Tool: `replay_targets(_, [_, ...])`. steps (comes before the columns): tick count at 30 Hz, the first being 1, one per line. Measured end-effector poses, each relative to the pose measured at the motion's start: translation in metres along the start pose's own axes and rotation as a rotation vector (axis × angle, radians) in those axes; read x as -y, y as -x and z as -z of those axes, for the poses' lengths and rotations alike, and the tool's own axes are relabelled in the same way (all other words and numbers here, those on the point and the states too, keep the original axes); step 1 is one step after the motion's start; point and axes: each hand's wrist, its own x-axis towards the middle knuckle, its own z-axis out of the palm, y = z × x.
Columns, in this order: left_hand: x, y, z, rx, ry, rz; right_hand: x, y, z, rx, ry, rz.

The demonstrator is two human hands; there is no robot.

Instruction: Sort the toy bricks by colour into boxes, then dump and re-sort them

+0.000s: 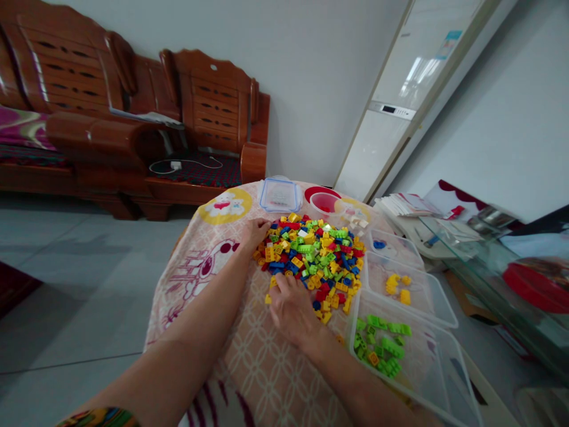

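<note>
A spread-out pile of toy building bricks (317, 255) in yellow, lime green, red and blue covers the middle of the round table. At the pile's left edge is my left hand (255, 232), its fingers bent together; whatever lies between the fingertips is hidden. My right hand (291, 309) rests at the near edge of the pile, fingers curled, with a yellow brick (272, 282) at its thumb and forefinger. To the right, clear plastic containers hold sorted bricks: green bricks (386, 347) nearest me, yellow bricks (397, 286) behind, a few blue pieces (379, 244) farthest.
The large clear box (440, 362) stands by my right forearm. A blue-rimmed lidded box (280, 196) and a pink bowl (325, 201) sit at the table's far side. A glass shelf (475, 267) borders the right; wooden seats (213, 112) stand beyond the table (262, 367).
</note>
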Motion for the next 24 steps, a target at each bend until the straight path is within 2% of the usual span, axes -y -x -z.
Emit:
replay_targets(6, [0.001,-0.001,0.000,-0.002,-0.011,0.000,-0.027,0.017,0.019,0.063,-0.032,-0.179])
replay_targets(11, [0.001,-0.002,0.000,0.007,-0.039,0.002,-0.039,0.027,0.033,0.001,-0.178,-0.225])
replay_targets(15, [0.002,-0.003,-0.001,0.004,-0.035,0.010,-0.054,0.030,0.051,0.013,-0.272,-0.279])
replay_targets(20, [0.003,-0.002,-0.001,0.001,-0.003,0.006,-0.088,0.039,0.076,-0.039,-0.200,-0.360])
replay_targets(24, [0.001,-0.001,-0.002,0.011,0.014,0.004,-0.123,0.055,0.099,-0.056,0.026,-0.524])
